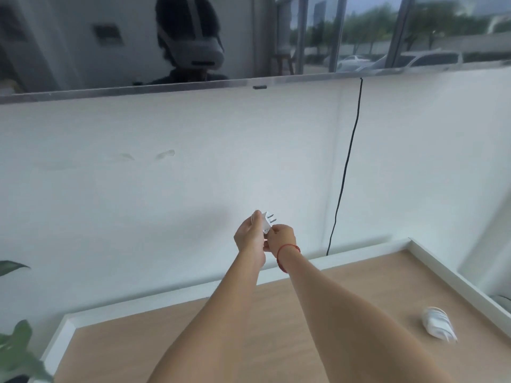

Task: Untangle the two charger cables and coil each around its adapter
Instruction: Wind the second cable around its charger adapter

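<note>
Both my arms reach forward over the wooden table (359, 286). My left hand (247, 234) grips a white adapter (267, 222) held up in front of the white wall, its two metal prongs pointing up and right. My right hand (282, 239), with a red string on its wrist, is closed against the adapter's lower side; its cable is hidden by my fingers. A second white adapter (439, 324) with its cable wound around it lies on the table at the right.
The table has a raised white rim (448, 272) at the back and right. A black cord (344, 172) hangs down the wall behind the table. Green plant leaves (16, 352) stand at the left edge. A window above reflects a person wearing a headset.
</note>
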A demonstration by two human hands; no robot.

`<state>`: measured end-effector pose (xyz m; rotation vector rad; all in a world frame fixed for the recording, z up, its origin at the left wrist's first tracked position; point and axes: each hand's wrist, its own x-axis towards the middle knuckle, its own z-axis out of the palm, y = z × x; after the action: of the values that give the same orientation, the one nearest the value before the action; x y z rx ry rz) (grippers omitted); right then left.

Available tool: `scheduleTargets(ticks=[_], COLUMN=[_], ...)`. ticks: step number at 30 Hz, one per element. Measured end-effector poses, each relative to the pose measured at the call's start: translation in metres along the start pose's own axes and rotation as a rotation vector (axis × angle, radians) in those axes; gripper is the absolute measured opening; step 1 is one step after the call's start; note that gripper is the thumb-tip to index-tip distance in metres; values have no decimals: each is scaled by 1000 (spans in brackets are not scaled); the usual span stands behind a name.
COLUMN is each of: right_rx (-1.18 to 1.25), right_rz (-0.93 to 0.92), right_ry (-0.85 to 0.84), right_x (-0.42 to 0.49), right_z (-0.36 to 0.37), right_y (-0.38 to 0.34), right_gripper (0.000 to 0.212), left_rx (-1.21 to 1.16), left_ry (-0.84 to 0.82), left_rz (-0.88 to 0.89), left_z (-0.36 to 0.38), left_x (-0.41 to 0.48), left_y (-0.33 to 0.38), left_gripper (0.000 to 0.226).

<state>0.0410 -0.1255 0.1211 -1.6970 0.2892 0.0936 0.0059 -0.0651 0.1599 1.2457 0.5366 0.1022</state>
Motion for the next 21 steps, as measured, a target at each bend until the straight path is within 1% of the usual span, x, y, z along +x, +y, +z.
scheduleTargets(ticks=[4, 6, 8, 9, 10, 12, 14, 15, 16, 18, 20, 21], right_rx=[-228, -280, -284, -283, -286, -337, -344, -324, -323, -395, -443, -436], right_rz=[236, 283, 309, 342, 388, 464, 489, 489, 467, 423, 367, 369], right_ry=[-84, -127, -162, -169, -174, -219, -249, -247, -236, -253, -310, -345], right_x=[4, 1, 2, 2, 2, 0, -1, -2, -1, -4, -12, -18], right_z=[-10, -18, -22, -24, -26, -31, -37, -40, -42, -46, -47, -49], right_y=[70, 100, 124, 132, 140, 155, 166, 169, 174, 178, 179, 178], right_gripper=[20, 26, 32, 29, 24, 17, 13, 12, 14, 16, 12, 17], left_rx=[81, 110, 100, 116, 149, 203, 224, 235, 252, 275, 306, 332], left_ry=[56, 49, 10, -6, -32, -120, -199, -201, -183, -132, -110, -96], left_rz=[-174, -257, -358, -392, -415, -447, -461, -464, -440, -408, -413, -421], left_z=[-9, -12, -13, -14, -17, -25, -30, -31, -32, -33, -34, -36], left_x=[-5, -7, -7, -5, -2, 3, -3, -6, -10, -13, -15, -15], left_y=[-59, -84, -104, -115, -129, -154, -167, -171, -174, -180, -183, -185], left_gripper=[29, 23, 15, 10, 11, 21, 11, 7, 7, 11, 13, 14])
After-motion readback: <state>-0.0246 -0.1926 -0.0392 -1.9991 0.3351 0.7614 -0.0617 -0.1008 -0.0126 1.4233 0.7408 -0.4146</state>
